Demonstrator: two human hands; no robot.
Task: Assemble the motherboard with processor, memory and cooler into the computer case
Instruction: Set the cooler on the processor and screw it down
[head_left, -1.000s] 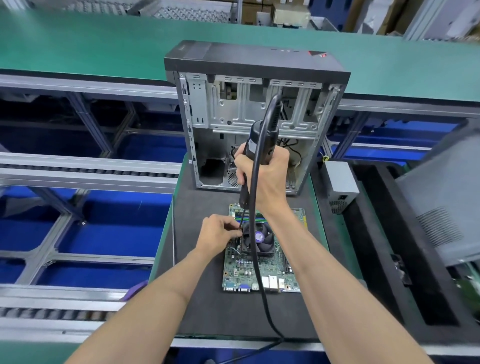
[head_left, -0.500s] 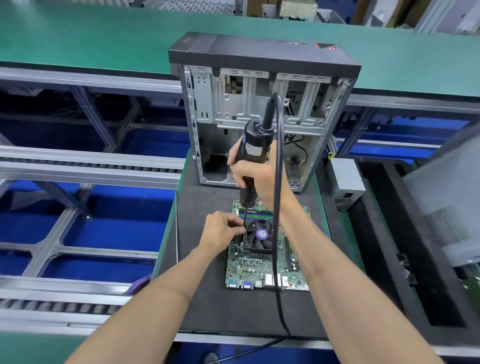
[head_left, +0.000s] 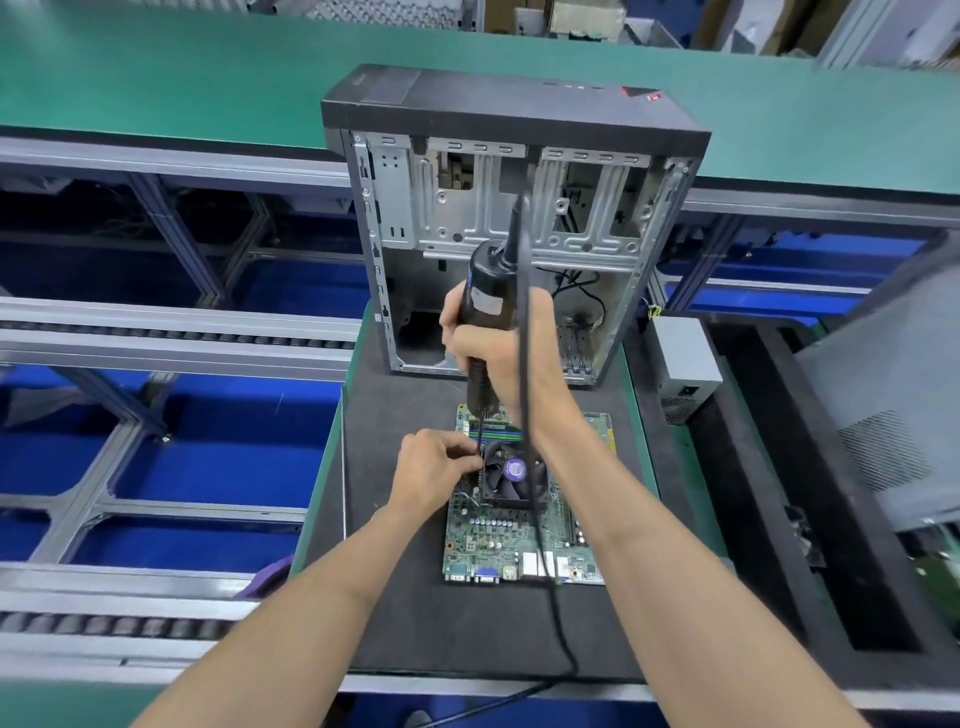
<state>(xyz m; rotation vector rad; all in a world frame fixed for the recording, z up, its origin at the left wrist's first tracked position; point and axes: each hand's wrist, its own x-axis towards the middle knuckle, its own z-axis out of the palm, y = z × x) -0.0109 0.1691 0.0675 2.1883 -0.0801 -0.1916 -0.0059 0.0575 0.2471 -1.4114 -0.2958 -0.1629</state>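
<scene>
A green motherboard lies flat on a black foam mat. A black cooler fan with a purple hub sits on it, and memory sticks lie along its far edge. My right hand grips a black electric screwdriver, held upright with its bit down at the cooler's left corner. My left hand pinches the bit near its tip beside the cooler. Behind the board stands the open computer case, with bare metal inside.
The screwdriver's black cable runs down over the board and off the mat's near edge. A grey power supply sits right of the case. A grey case side panel leans at far right. Roller conveyors run along the left.
The right hand with the screwdriver has shifted slightly left and straightened up. The left hand stays at the bit by the cooler. The view has moved a little.
</scene>
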